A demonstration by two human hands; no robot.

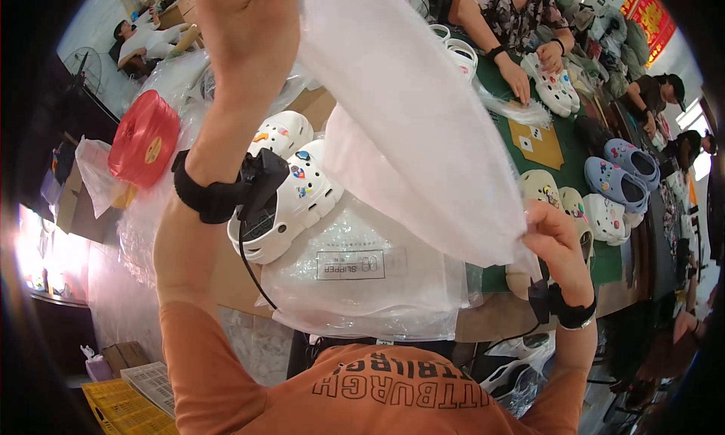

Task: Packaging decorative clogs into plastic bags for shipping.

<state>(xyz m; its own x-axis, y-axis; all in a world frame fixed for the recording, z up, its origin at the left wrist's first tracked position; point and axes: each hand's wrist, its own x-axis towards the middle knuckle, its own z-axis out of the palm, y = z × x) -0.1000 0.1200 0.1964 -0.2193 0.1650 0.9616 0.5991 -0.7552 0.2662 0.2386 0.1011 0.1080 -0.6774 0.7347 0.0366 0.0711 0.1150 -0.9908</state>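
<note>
A white, see-through plastic bag (423, 125) is stretched diagonally in the air in front of me. At its lower right corner, my right hand (555, 242) pinches the edge between thumb and fingers. Raised at the top left, my left hand (249, 31) is closed at the bag's upper end; its fingertips run out of the picture. Below the bag lies a stack of clear printed plastic bags (362, 284). Left of that stack, a white clog (291, 208) with colourful charms sits beside a second white clog (281, 135), partly behind my left wrist.
A red roll of plastic string (143, 139) stands at the left. On the green tabletop (502, 152) are beige clogs (540, 184), blue clogs (615, 180) and a yellow card (538, 144). Across the table, a person's hands (517, 80) hold white clogs (555, 87).
</note>
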